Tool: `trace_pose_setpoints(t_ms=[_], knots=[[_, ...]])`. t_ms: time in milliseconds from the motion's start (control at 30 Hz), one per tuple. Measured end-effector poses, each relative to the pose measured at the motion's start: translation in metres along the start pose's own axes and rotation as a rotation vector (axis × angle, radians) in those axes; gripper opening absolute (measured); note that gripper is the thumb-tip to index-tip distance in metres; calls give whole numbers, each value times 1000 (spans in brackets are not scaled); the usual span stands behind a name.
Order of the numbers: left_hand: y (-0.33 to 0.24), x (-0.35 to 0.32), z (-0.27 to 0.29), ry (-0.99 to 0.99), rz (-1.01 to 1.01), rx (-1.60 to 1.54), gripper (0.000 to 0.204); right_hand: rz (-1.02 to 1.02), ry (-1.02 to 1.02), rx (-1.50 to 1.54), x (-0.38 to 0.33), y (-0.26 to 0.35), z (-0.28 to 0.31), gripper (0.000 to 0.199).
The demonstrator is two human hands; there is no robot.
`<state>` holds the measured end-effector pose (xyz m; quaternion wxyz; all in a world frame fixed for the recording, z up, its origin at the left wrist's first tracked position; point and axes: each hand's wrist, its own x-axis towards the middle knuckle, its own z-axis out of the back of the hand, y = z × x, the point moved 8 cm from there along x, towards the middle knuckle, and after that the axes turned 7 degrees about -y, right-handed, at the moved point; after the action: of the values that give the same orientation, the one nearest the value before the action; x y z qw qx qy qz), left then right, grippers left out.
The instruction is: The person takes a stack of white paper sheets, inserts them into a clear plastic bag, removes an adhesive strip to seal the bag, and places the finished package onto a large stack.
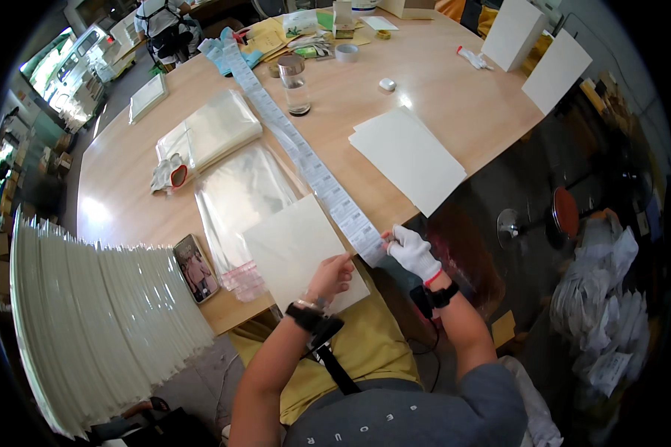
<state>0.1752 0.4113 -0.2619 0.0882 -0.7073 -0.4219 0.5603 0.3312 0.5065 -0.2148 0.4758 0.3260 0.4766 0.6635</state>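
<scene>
A long strip of printed labels (324, 186) runs diagonally across the table to its near edge. My right hand (415, 253), in a white glove, pinches the near end of that strip. My bare left hand (329, 280) is above a white board (291, 246), its fingers curled in close to the strip's left edge. Whether anything small is between those fingertips is hidden. The board lies partly on a stack of clear plastic bags (239, 190), its near corner jutting past the table edge over my lap.
A tall pile of white sleeved sheets (105, 320) stands at the left beside a phone (195, 268). More white boards (410, 156) lie to the right. A glass bottle (296, 89), a tape roll (346, 53) and a glove (170, 174) rest on the table. A stool (565, 211) stands at right.
</scene>
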Motion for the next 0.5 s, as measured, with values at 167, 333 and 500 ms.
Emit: trace_pose_setpoints(t_ms=[167, 333, 500], knots=[[-3, 35, -29, 77, 10, -41, 34, 515, 38, -507, -6, 43, 9, 14], [-1, 46, -35, 69, -45, -101, 27, 730, -199, -451, -32, 97, 21, 15], [0, 48, -26, -7, -214, 169, 26, 648, -235, -152, -24, 129, 10, 15]])
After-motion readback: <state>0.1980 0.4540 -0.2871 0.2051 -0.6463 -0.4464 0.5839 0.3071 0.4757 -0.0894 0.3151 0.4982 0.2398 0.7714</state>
